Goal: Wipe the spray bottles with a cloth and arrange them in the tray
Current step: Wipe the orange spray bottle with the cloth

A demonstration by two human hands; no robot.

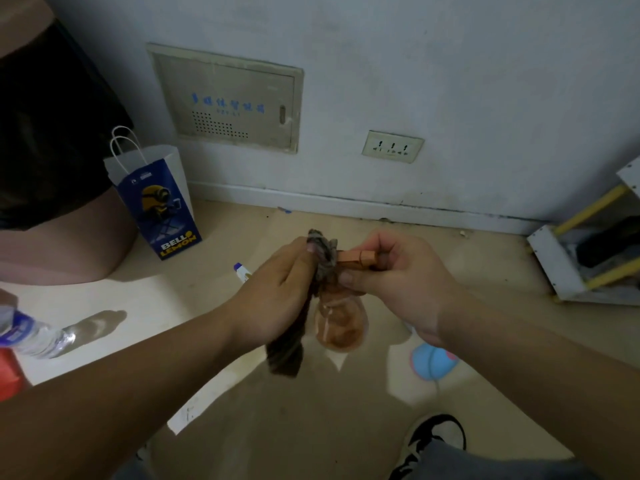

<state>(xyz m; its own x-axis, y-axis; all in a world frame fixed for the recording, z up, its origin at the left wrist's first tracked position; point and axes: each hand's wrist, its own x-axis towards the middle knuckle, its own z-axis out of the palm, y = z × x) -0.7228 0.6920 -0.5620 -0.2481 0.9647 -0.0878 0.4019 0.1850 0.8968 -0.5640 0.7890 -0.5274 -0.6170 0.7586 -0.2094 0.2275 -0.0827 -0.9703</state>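
Note:
I hold an orange see-through spray bottle (341, 323) in the air above the floor. My right hand (391, 278) grips its orange spray head (356, 259) and neck. My left hand (277, 289) holds a dark striped cloth (287, 344) bunched against the nozzle and the bottle's left side, and the cloth's tail hangs below my wrist. A blue and pink spray bottle (433, 365) lies on the floor under my right forearm, partly hidden. No tray is plainly in view.
A blue paper bag (159, 206) stands by the wall at left, beside another person's leg. A clear water bottle (31, 334) lies at the far left. A small white and blue tube (242, 271) lies on the floor. A white and yellow rack (588, 258) stands right.

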